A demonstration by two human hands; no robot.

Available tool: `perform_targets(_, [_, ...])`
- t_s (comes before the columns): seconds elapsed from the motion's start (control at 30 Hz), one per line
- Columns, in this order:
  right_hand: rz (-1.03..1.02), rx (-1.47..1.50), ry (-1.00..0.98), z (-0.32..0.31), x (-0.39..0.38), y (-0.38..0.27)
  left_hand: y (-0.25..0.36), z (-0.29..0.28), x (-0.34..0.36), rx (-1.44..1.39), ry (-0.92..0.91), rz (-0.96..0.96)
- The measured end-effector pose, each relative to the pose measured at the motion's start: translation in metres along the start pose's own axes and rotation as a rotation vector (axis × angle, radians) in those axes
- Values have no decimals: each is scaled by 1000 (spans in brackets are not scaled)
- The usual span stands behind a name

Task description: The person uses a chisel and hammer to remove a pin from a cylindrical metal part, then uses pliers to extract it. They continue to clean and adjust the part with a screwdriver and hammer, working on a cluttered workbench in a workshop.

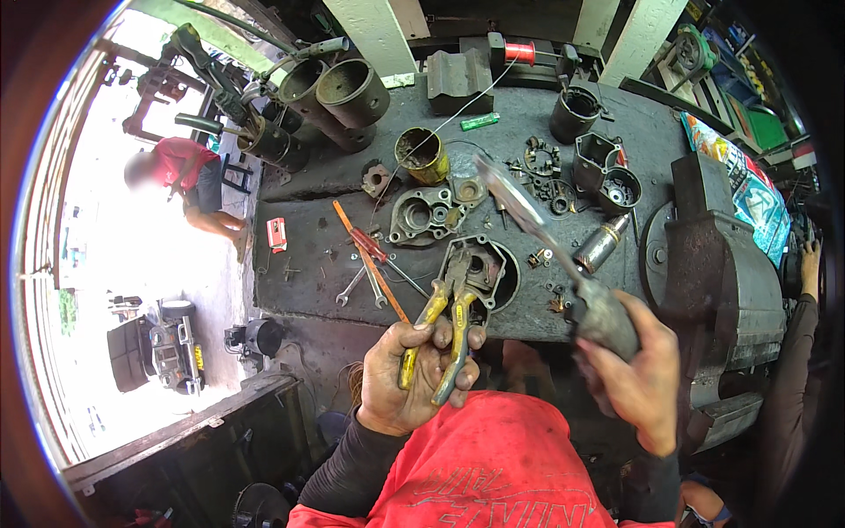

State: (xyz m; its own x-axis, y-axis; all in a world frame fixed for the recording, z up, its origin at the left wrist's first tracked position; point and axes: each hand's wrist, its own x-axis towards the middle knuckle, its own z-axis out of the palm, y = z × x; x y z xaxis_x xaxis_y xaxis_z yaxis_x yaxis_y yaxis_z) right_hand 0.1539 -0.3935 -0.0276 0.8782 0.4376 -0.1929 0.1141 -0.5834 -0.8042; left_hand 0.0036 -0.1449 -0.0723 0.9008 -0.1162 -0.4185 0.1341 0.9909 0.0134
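Note:
My left hand (418, 370) is closed around the yellow-and-grey handles of a pair of pliers (458, 304), held partly spread. The jaws point away from me, over a metal motor housing (487, 275) at the bench's front edge; whether they touch it, I cannot tell. Raised to the right, my right hand (638, 361) wraps round the bulky dark handle of a long metal tool (537, 220). Its shiny flat end slants to the far left above the bench; motion blur hides its exact kind. Beyond the pliers lies a round metal end cover (427, 216).
A red-handled screwdriver (370, 246), spanners (354, 286) and an orange strip (339, 211) lie left. A yellow can (421, 157) of dark stuff, a wire spool (521, 54) and a vice (717, 264) surround the workspace. Another person's arm (797, 343) reaches in right; a person (189, 172) crouches left.

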Motion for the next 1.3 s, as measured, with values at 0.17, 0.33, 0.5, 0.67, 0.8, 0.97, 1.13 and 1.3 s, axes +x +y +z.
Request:
perform_targets(0.17, [102, 497, -78, 65, 28, 8, -3, 3, 0, 11, 16, 28])
perform_targets(0.33, [55, 660, -58, 96, 46, 2, -2, 6, -1, 140, 81, 43])
perform_targets(0.5, [133, 696, -141, 100, 50, 7, 1, 12, -5, 405, 186, 111])
perform_targets(0.67, [140, 772, -150, 101, 51, 6, 6, 18, -6, 442, 217, 116])
perform_targets(0.8, [136, 741, -147, 103, 52, 8, 9, 26, -6, 451, 254, 123])
perform_targets(0.97, [149, 768, -135, 105, 50, 10, 8, 47, -5, 688, 362, 125])
perform_targets(1.13, [172, 842, -139, 108, 49, 9, 3, 66, -3, 967, 506, 105])
perform_targets(1.3, [144, 810, -131, 111, 50, 12, 10, 74, -3, 1243, 538, 31])
